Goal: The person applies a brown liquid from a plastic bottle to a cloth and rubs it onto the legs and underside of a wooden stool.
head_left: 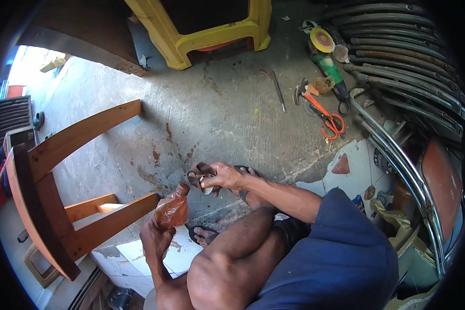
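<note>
My left hand (156,233) is closed around a crumpled clear plastic bottle (170,212) with reddish-brown liquid in it. The bottle leans to the right, its neck and brown cap toward my other hand. In my right hand (225,176), fingers bent, is a folded dark brown rag (203,169); a pale bit shows beneath the fingers. The two hands are a short gap apart, above the floor in front of my feet. Beside my left hand lies a brown wooden chair frame (85,131), its slats pointing toward the middle.
A yellow plastic stool (219,33) stands at the far side. Orange-handled scissors (318,105), a green angle grinder (329,68) and a thin metal rod (279,92) lie on the concrete floor (212,113). Curved metal tubes (398,49) are stacked at right. Dark spots stain the floor.
</note>
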Action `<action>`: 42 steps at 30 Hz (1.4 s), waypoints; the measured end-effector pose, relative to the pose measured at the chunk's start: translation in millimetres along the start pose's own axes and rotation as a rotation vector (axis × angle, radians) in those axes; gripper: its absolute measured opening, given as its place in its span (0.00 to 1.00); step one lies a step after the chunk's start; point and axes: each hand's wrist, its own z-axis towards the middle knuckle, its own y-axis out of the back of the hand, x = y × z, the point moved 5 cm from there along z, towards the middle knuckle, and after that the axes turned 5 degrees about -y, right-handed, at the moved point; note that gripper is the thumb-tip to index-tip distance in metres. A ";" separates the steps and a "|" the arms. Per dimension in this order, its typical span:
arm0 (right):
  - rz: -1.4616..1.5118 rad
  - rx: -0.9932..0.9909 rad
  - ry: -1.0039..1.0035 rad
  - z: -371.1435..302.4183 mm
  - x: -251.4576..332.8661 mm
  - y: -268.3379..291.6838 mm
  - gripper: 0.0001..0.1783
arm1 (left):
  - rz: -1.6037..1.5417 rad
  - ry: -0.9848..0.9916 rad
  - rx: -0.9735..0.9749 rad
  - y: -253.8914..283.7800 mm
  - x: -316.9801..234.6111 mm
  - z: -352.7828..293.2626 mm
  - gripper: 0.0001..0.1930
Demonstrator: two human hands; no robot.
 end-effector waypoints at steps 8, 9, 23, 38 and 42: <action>-0.123 0.040 0.028 16.6 17.0 -33.5 0.18 | 0.431 -0.121 -0.115 33.0 -4.8 -2.2 0.22; -0.180 0.040 0.019 18.3 21.1 -34.9 0.16 | 0.446 -0.103 -0.098 34.4 -4.8 -1.7 0.22; -0.384 0.023 0.050 34.2 25.3 -58.1 0.15 | 0.610 -0.032 -0.104 50.7 -17.4 -12.2 0.10; -0.383 0.049 0.067 52.3 8.1 -58.3 0.14 | 0.714 0.013 -0.096 49.3 -5.3 -16.6 0.08; -0.403 0.038 0.049 53.3 7.6 -57.8 0.15 | 0.700 0.014 -0.113 45.8 -0.9 -16.9 0.08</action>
